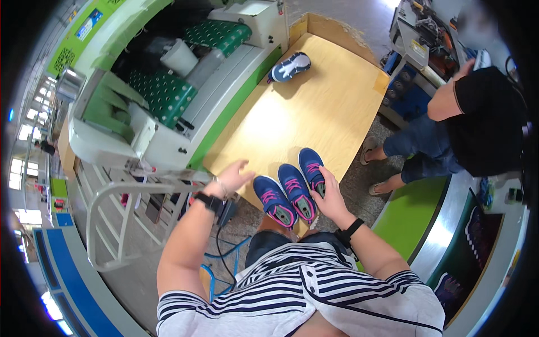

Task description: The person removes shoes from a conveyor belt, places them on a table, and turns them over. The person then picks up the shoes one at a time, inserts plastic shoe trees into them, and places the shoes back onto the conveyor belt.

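The wooden surface [297, 112] carries three navy sneakers [291, 184] at lower centre; left hand [234, 176] open, empty; right hand [332, 201] touching the rightmost sneaker [309, 161], grip unclear. A nudge edgeward could topple one.

This looks like a shoe factory floor. A bulky green-and-white machine [106, 137] with a perforated green conveyor belt [165, 98] stands against a wooden worktable [331, 101], where three matching blue shoes [292, 188] sit in a row. More shoes [475, 236] lie along the right side. Another person [485, 123] stands by an equipment-crowded bench [405, 45], and windows [26, 132] line the hall's far left.
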`<action>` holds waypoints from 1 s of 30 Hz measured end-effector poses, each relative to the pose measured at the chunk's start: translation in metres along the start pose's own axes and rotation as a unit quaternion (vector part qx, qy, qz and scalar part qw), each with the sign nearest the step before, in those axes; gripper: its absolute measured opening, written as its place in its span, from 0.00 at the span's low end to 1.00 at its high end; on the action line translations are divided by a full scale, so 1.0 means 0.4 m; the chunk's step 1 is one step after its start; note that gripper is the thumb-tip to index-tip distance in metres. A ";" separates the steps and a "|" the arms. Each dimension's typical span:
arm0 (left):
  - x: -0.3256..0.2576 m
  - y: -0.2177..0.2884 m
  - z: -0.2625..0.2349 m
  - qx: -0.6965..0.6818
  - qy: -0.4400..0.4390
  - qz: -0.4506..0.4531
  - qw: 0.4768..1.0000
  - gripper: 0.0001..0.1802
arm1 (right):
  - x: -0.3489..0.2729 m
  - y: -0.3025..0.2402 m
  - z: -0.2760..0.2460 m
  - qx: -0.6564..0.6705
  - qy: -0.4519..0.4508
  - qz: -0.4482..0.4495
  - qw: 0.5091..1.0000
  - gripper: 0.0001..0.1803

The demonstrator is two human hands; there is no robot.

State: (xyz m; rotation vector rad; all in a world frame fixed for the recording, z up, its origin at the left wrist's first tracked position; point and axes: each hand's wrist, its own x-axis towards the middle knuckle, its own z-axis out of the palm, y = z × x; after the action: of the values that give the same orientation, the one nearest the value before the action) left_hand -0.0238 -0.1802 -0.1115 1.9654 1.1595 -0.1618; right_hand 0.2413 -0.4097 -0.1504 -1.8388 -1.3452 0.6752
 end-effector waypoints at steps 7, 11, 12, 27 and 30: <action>0.525 0.260 -0.208 -0.085 0.122 0.005 0.989 0.46 | -0.009 0.016 0.007 0.021 0.008 0.017 1.000 0.44; 0.723 0.318 -0.175 -0.031 0.177 -0.115 0.977 0.55 | -0.010 0.008 0.011 0.041 0.015 0.050 0.998 0.43; 0.759 0.321 -0.159 0.026 0.175 -0.132 0.975 0.59 | -0.005 -0.002 0.010 0.047 0.014 0.065 0.997 0.42; 0.825 0.368 0.071 -0.139 0.059 0.249 0.957 0.48 | 0.008 -0.059 0.008 0.058 0.013 0.149 0.987 0.42; 0.715 0.252 0.073 -0.134 0.085 0.231 0.960 0.46 | 0.009 -0.042 0.005 0.054 0.012 0.139 0.989 0.43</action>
State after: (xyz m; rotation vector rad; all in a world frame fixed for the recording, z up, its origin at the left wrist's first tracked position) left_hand 0.2244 -0.0331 -0.2090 1.9717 0.7482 0.3944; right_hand 0.2313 -0.4028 -0.1379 -1.9575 -1.0240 0.8505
